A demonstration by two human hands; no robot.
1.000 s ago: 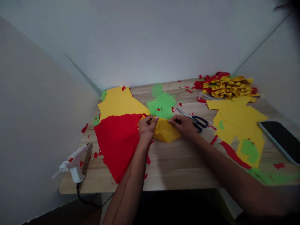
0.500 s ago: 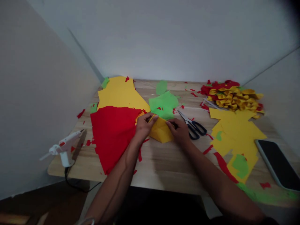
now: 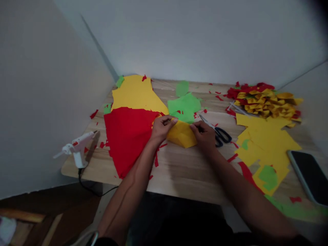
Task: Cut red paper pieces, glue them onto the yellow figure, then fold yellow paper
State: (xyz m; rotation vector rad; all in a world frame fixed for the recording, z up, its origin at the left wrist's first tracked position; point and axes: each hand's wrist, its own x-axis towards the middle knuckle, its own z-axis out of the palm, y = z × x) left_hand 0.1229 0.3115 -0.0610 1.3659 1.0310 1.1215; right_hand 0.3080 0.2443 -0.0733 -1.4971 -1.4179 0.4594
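Observation:
Between my two hands is a small piece of yellow paper (image 3: 182, 135), creased and tilted above the table. My left hand (image 3: 162, 129) pinches its upper left edge between thumb and fingers. On the other side, my right hand (image 3: 205, 134) grips the upper right edge. Just right of that hand lie scissors (image 3: 222, 135) with dark handles, partly covered by it. A large red sheet (image 3: 129, 136) spreads out left of my left hand, overlapping a yellow sheet (image 3: 135, 94). Green paper (image 3: 185, 106) lies just beyond the held piece.
A white glue gun (image 3: 81, 145) stands at the table's left, its cord hanging over the edge. Cut yellow sheets (image 3: 266, 136) lie at right, with a heap of ruffled yellow strips (image 3: 269, 104) behind them. A phone (image 3: 309, 176) rests at the right edge. Red scraps are scattered around.
The view has shifted, so the whole table appears slightly higher and further right. Both hands keep their hold on the yellow paper, and my right hand now covers more of the scissors.

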